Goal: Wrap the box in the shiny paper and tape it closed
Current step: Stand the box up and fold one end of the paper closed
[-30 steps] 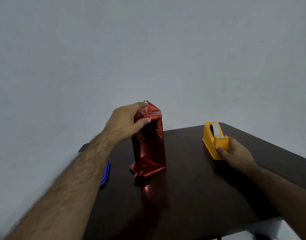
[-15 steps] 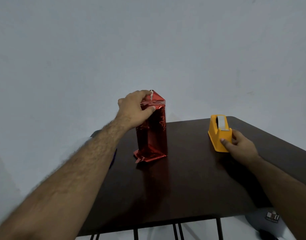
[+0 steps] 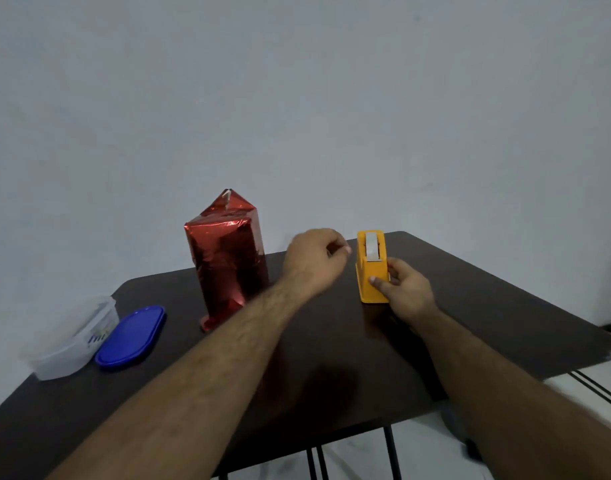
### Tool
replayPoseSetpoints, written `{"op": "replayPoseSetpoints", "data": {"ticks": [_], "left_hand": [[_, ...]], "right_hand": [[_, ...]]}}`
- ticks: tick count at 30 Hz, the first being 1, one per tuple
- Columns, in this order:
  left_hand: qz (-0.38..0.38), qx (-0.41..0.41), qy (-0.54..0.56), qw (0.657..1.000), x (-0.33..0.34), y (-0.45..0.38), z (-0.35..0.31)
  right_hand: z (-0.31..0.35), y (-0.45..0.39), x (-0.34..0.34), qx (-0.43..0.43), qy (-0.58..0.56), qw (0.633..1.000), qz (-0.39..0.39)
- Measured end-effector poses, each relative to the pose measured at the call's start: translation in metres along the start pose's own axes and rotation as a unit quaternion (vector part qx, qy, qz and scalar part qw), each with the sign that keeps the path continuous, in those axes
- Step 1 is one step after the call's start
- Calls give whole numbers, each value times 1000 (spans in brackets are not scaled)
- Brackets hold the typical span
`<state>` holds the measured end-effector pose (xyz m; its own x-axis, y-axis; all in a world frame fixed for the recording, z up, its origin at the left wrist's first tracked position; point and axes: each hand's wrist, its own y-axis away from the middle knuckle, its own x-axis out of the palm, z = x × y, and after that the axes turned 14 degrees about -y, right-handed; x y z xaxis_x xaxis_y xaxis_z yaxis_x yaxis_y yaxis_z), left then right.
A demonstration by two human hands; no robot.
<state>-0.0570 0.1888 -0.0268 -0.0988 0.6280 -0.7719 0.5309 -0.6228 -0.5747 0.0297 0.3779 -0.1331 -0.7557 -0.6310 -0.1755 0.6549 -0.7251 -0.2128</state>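
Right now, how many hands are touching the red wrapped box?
0. The left hand hovers between the wrapped box and the yellow tape dispenser, touching neither. The right hand holds the dispenser.

The wrapped box (image 3: 227,258) stands upright on the desk (image 3: 331,358), near its far edge. The tape dispenser (image 3: 372,268) sits to its right, toward the far right corner, with the right hand (image 3: 402,289) on its near side and the left hand (image 3: 316,259) between box and dispenser (above the desk). A tub (image 3: 70,337) sits at the left edge, its lid (image 3: 130,336) lying just right of it.
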Motion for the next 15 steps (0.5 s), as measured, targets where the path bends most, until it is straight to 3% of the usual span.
{"op": "replayPoseSetpoints", "data": {"ticks": [3,6,10,15], "left_hand": [[131,-196,173,956,38,-24,-20],[202,-312,222,902,56,-42,-25],[268,-369,253,853,57,-60,-29],[323,-386,215,837,53,-70,-34]], "right_hand": [[-9,-6,-3,-13,-12,1000,-2],[-23,-17,-4,-25,-34,999,-2],[-8,-4,-2,-26,-31,999,-10],[6,5,-2,-32,2,999,-27]]}}
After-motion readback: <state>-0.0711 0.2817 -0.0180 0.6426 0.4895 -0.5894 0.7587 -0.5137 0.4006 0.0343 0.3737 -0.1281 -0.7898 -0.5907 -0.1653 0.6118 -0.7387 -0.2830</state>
